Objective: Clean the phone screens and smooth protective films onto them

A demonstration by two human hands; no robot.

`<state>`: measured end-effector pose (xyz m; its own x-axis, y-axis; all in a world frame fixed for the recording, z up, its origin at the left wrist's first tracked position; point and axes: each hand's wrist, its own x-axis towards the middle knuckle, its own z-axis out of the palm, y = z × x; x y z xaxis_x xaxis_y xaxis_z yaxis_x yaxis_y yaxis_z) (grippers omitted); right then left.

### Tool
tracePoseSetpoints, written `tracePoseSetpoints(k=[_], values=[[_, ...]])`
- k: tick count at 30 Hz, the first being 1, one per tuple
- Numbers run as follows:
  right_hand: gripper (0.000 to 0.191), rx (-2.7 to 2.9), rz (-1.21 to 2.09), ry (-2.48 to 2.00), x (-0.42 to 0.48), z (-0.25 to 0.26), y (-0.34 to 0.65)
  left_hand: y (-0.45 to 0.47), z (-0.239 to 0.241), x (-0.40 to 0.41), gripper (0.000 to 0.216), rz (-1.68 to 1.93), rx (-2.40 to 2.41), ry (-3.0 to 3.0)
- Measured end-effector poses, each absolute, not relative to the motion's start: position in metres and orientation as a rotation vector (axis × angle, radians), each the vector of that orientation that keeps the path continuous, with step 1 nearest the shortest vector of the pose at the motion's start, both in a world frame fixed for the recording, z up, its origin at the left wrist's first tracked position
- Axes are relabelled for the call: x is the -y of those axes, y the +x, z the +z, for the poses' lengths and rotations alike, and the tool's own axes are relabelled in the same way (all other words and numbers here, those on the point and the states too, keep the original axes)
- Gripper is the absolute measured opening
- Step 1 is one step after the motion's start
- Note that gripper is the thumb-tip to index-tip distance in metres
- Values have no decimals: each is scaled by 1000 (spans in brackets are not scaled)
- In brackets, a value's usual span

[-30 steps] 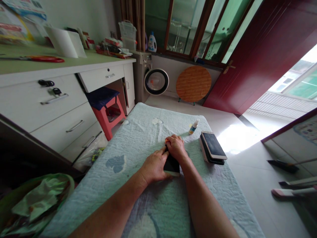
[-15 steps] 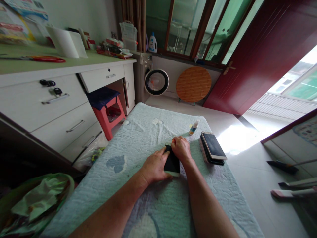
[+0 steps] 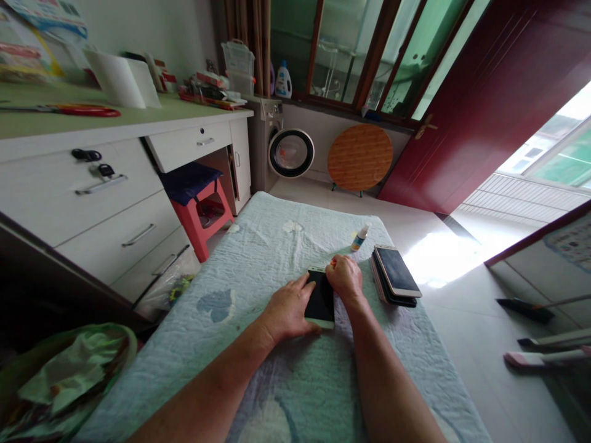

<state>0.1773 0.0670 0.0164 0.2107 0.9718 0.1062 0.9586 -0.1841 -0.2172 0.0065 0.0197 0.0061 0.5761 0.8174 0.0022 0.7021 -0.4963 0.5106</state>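
Observation:
A dark-screened phone (image 3: 320, 299) lies flat on the pale green quilted cloth (image 3: 258, 258) covering the table. My left hand (image 3: 287, 309) rests on the phone's left edge, fingers along its side, holding it in place. My right hand (image 3: 345, 278) sits at the phone's upper right corner, fingers curled into a loose fist around a small orange item that is mostly hidden. A stack of phones (image 3: 394, 274) lies just right of my right hand. A small dropper bottle (image 3: 360, 237) stands beyond them.
A white desk with drawers (image 3: 106, 203) runs along the left, with a red stool (image 3: 203, 212) beneath it. A green plastic bag (image 3: 64, 375) sits at lower left. A washing machine (image 3: 284, 151) and a round wooden board (image 3: 360, 157) stand at the far wall. Tiled floor lies to the right.
My right hand has slid from over the top of the phone to its right side, uncovering most of the screen. My left hand stays put on the left edge.

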Motion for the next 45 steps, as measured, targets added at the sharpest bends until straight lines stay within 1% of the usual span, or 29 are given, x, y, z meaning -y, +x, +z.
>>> tracePoseSetpoints(k=[4, 8, 11, 18, 27, 31, 37, 45], values=[[18, 1875, 43, -2114, -67, 13, 175, 7, 10, -19, 94, 322, -1231, 2355], [17, 1948, 106, -2027, -67, 10, 172, 7, 11, -18, 89, 353, -1215, 2342], [17, 1982, 130, -2013, -67, 10, 171, 7, 10, -19, 86, 375, -1196, 2322], [17, 2036, 177, -2043, -67, 14, 172, 7, 13, -18, 87, 375, -1198, 2296], [18, 1944, 204, -2155, -63, 18, 174, 7, 12, -18, 89, 361, -1208, 2330], [16, 1969, 209, -2106, -65, 15, 172, 7, 11, -18, 88, 375, -1206, 2331], [14, 2026, 182, -1954, -65, 9, 163, 8, 13, -19, 93, 394, -1162, 2306], [15, 2093, 175, -1857, -65, 5, 161, 7, 14, -19, 88, 448, -1122, 2285]])
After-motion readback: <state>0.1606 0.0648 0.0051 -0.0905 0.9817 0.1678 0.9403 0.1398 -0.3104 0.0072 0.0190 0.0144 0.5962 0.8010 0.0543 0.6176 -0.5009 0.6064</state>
